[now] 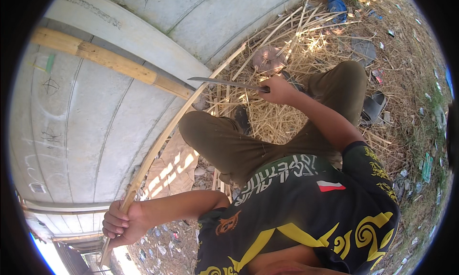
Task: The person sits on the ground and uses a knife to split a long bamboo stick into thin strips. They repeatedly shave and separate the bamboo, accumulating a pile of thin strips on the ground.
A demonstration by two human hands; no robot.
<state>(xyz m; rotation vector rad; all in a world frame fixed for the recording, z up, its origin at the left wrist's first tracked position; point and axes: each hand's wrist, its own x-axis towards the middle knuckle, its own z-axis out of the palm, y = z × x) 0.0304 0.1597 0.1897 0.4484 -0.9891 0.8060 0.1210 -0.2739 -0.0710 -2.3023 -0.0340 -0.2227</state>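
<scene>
My left hand point(122, 222) is closed around the near end of a long, pale bamboo strip point(158, 143). The strip bends from there up past my knee toward the wall, and its far end reaches over the pile of shavings. In my right hand point(278, 91) is the handle of a long-bladed knife point(224, 82). Its blade points left and crosses the strip near a thick bamboo pole's end. Whether the edge bites into the strip cannot be made out.
The bamboo pole point(112, 60) lies against a pale panelled wall point(91, 112) on the left. Bamboo shavings point(272, 117) and loose strips cover the ground around my legs. A flattened cardboard piece point(174, 167) lies near my left knee. A dark sandal point(373, 107) and a blue plastic bag point(337, 9) are farther right.
</scene>
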